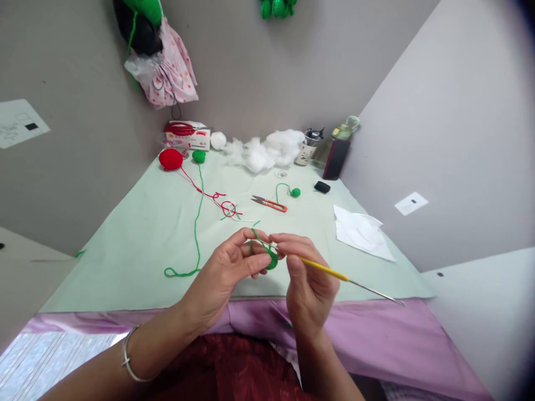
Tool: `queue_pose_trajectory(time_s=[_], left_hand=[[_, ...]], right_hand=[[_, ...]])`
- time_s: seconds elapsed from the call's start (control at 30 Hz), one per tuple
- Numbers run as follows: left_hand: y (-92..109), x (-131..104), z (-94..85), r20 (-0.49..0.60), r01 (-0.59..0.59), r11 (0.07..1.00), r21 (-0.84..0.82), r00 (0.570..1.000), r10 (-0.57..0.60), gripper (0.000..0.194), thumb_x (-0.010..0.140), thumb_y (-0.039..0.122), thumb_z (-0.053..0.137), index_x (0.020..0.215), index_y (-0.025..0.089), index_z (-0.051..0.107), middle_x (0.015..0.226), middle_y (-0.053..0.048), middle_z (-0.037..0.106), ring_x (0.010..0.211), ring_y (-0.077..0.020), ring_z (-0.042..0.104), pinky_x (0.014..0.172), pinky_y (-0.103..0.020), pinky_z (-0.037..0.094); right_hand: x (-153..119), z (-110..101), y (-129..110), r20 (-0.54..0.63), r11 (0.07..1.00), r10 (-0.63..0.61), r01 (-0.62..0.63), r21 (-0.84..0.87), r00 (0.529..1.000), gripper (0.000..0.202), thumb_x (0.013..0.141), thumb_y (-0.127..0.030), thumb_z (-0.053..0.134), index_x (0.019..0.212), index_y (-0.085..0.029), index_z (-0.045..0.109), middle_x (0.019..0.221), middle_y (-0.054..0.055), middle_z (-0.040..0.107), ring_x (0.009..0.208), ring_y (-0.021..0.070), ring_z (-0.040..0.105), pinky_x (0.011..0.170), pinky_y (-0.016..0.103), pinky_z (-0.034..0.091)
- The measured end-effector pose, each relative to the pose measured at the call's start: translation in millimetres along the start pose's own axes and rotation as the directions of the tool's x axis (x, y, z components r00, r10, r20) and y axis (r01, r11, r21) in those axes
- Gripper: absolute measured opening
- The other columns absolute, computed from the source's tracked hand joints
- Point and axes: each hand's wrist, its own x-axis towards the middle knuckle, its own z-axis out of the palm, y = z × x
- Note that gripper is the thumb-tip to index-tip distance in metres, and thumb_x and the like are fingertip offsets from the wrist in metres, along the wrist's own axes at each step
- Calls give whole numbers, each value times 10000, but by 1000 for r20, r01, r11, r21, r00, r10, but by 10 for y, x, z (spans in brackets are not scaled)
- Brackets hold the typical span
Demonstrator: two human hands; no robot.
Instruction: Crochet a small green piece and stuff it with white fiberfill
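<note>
Left hand [225, 265] is pinching the green crochet [272, 260], lower centre, likely light, soft, best held by its edge; right hand [312, 283] is gripping the yellow hook [326, 270].

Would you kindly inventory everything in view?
Crochet piece: 1, green, centre
Hook: 1, yellow, centre
Yarn balls: 4, red, white, green, table
Loose yarn: several, green, red, white, table
Stuffing: 1 heap, white, back
Snips: 1, orange, table
Scissors: 1, red, by box
Box: 1, white-red, back left
Pen cup: 1, pale, back right
Bottle: 1, green, back right
Phone: 1, black, before bottle
Small item: 1, black, right
Sheet: 1, white, right
Hanging items: several, pink, black, green, upper left
Knitwork: 1, green, top
Wall plates: 2, white, walls
Cloths: 2, pale green, pink, table
Bracelet: 1, silver, left wrist
Left hand: 1, bare, holding crochet piece
Right hand: 1, bare, holding hook
</note>
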Motion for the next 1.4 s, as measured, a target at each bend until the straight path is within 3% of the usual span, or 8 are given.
queue_pose_trajectory(time_s=[0.27,0.73,0.9,0.97,1.07,1.17,1.27,1.4], left_hand=[[49,-1,-72,-22,-37,995,97,999,39,394,850,259,859,1230,305,768,813,33,655,768,-108,556,706,-237,422],[62,-53,-134,-67,-144,956,257,984,166,311,889,277,822,1193,329,782,926,10,640,913,-150,559,879,-264,449],[42,-81,-83,-131,-219,898,381,949,287,314,874,236,833,1174,304,770,909,19,647,868,-136,554,871,-259,455],[26,-83,-56,-158,-228,904,360,941,300,394,841,194,856,1205,297,746,897,31,652,809,-113,547,805,-232,458],[37,-66,-46,-119,-94,983,155,986,113,493,829,206,861,1292,284,708,822,56,617,612,-61,434,574,-198,368],[106,-35,-58,-47,78,997,-30,996,-79,442,855,275,847,1279,227,730,699,86,535,506,-28,274,597,-195,383],[167,-24,-56,-74,33,999,-39,997,-36,449,831,273,867,1264,236,752,739,69,575,551,-35,358,701,-213,430],[138,-47,-35,-61,-43,995,88,997,49,462,827,265,863,1276,296,760,868,11,648,762,-115,530,653,-218,394]], right_hand=[[-7,36,21,9,985,78,-78,153,997,192,1026,-218,605,1035,-289,783,955,22,788,901,178,708,764,325,578],[83,-32,-1,68,918,207,-218,330,976,210,1062,-246,532,969,-220,718,911,18,751,564,82,621,568,253,528],[-19,-62,-48,122,992,-79,90,-87,989,235,1037,-128,515,1099,-244,710,970,41,757,791,156,720,724,330,616],[-71,-42,-36,187,905,-254,301,-301,949,260,999,-98,576,1163,-246,713,1015,68,763,924,190,740,759,334,632],[-91,-20,-3,193,772,-414,455,-443,890,296,966,-103,644,1193,-264,746,1061,84,754,965,203,733,745,328,629],[-13,-34,-3,68,944,-212,222,-245,975,254,999,-130,594,1118,-276,764,984,55,750,888,193,717,727,343,607],[93,-42,-22,2,991,56,-56,125,998,239,1043,-187,529,999,-241,758,832,26,716,690,153,655,635,322,568],[112,0,-38,62,991,47,-54,124,997,187,1025,-197,588,995,-241,768,932,47,767,832,186,712,698,343,597]])
